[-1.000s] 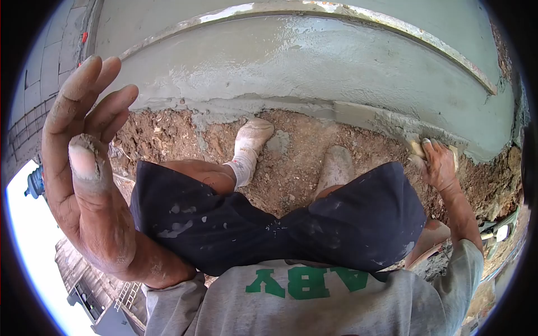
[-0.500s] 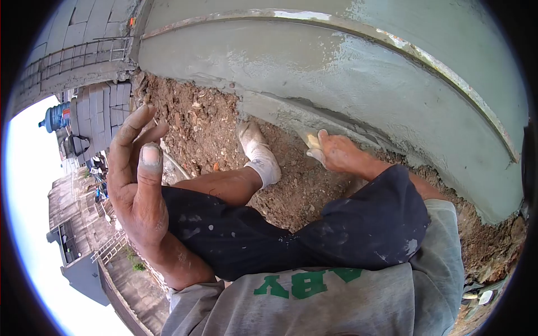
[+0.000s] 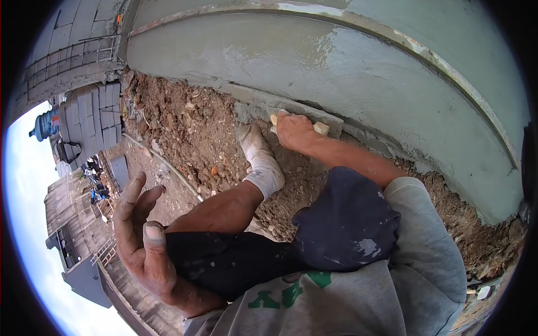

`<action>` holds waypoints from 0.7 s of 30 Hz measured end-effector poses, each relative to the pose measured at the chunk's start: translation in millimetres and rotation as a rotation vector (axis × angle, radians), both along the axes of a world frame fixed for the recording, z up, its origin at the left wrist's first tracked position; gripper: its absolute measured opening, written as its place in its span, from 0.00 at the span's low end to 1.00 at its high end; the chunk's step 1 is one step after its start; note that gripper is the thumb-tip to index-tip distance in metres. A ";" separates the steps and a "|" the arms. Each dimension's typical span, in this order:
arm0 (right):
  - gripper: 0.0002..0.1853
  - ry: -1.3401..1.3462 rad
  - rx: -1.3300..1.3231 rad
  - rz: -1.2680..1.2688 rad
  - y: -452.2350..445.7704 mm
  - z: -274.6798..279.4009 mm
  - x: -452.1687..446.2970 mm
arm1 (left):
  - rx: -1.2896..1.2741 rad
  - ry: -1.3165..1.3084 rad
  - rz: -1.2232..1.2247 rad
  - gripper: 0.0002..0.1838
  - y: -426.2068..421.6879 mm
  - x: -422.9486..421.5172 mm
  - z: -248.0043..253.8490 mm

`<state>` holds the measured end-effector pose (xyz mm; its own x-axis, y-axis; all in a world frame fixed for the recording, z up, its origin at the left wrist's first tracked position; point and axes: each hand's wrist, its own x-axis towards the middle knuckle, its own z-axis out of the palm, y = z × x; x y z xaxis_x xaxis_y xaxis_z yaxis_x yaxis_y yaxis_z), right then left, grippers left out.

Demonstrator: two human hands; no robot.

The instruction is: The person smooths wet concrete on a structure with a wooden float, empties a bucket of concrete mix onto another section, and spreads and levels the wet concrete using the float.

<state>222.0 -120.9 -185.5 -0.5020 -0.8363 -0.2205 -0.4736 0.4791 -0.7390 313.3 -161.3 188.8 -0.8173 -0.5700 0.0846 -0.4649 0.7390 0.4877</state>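
Observation:
My right hand [image 3: 295,131] is closed around the pale yellow handle of a plastering float [image 3: 334,126]. The float's long grey board lies along the lower edge of a wet, grey plastered wall [image 3: 263,59], just above the soil. Raised at the left, my left hand [image 3: 147,246] holds nothing; its fingers are curved and apart. My foot in a dirty white sock [image 3: 260,159] rests on the ground just left of the float.
A long narrow strip [image 3: 386,35] runs across the wall. Rubbly brown soil [image 3: 185,123] borders its base. A thin pipe [image 3: 168,162] lies on the ground. Stacked grey blocks [image 3: 89,115], a blue water bottle [image 3: 45,124] and a dark bag [image 3: 67,150] stand farther left.
My right hand has moved left along the wall's base with the float, and more of the float's board now shows. My left hand has dropped slightly, still open.

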 end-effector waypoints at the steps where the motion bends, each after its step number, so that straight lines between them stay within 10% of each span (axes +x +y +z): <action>1: 0.17 -0.019 0.024 0.001 16.6 0.2 1.7 | -0.009 -0.002 0.014 0.32 1.3 -1.3 -0.7; 21: 0.22 -0.040 0.399 -0.095 330.7 72.3 -0.9 | 0.120 0.135 0.073 0.38 24.7 -33.7 -8.5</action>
<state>221.1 209.8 -113.1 -0.5574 -0.6314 -0.5391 -0.3881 0.7722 -0.5031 279.6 -136.6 180.3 -0.7593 -0.6399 0.1183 -0.4398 0.6386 0.6315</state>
